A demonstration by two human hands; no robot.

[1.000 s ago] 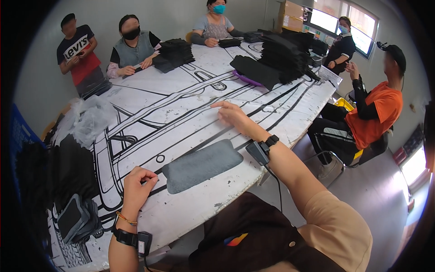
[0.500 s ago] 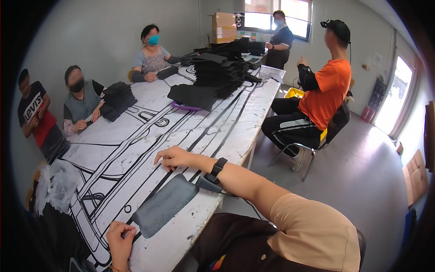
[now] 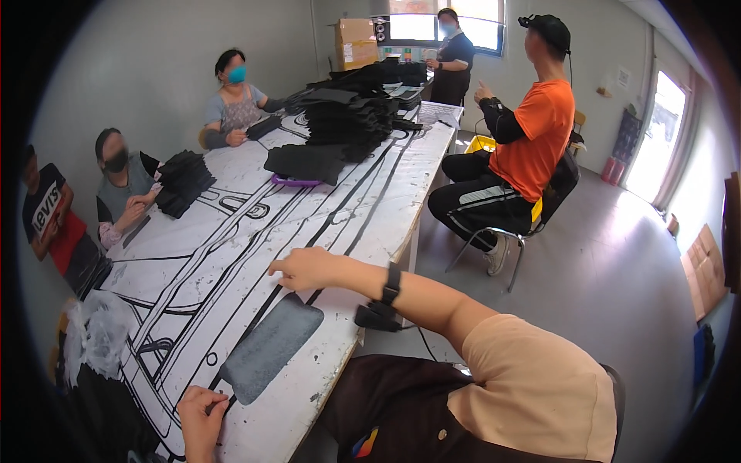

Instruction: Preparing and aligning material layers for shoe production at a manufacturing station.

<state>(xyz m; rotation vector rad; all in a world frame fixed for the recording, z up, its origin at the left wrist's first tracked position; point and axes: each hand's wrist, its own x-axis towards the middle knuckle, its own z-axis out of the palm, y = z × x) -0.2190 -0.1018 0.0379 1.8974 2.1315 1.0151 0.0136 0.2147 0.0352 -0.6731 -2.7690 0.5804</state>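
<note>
A dark grey rectangular piece of sheet material (image 3: 274,347) with rounded corners lies flat on the table in front of me. My left hand (image 3: 202,417) is beside its near left corner, thumb and fingertips drawn together in a pinch; whether anything is between them is too small to see. Over by the far end of the piece is my right hand (image 3: 305,268), its index finger stretched out and the other fingers loosely bent, with nothing visible in it. A black band with a small black box (image 3: 378,316) and a cable is strapped on my right wrist.
The white table (image 3: 324,224) has black painted lines. Stacks of black pieces (image 3: 347,116) lie at its far end, with a purple-rimmed item (image 3: 293,181) under one. A clear plastic bag (image 3: 104,328) is at the left. Several people are around the table, one seated in orange (image 3: 540,116).
The view has shifted, so the room appears moved left. My right hand has lifted slightly and its index finger points out more. The left hand keeps its pinch beside the grey piece.
</note>
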